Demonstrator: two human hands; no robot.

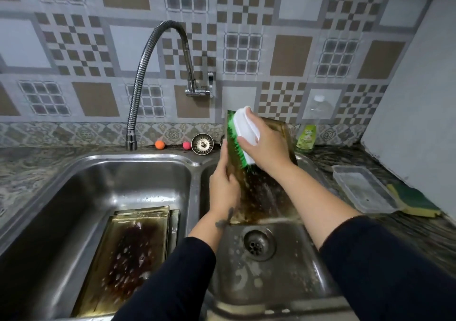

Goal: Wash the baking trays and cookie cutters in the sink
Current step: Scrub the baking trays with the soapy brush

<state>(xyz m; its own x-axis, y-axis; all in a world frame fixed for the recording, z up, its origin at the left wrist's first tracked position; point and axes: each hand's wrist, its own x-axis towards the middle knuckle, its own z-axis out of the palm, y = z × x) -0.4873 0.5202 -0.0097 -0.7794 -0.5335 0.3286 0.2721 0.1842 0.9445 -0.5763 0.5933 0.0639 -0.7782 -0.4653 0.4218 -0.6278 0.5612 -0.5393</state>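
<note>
A: Your left hand (223, 187) is wrapped around the left edge of a stained baking tray (261, 192), which you hold tilted upright in the right basin (271, 278), its lower end near the drain (259, 244).

B: And your right hand (266, 145)?

A: You have it closed over a white scrub brush (243, 135), its green bristles pressed against the tray's upper face.

B: Where are the other trays?

A: A stack of trays (133, 254) lies flat in the left basin (103, 180), the top one dark with residue. On the tabletop (419, 234) to your right you have a clear container (362, 190), a sponge (417, 203) touching it, and a soap bottle (307, 135) by the wall.
</note>
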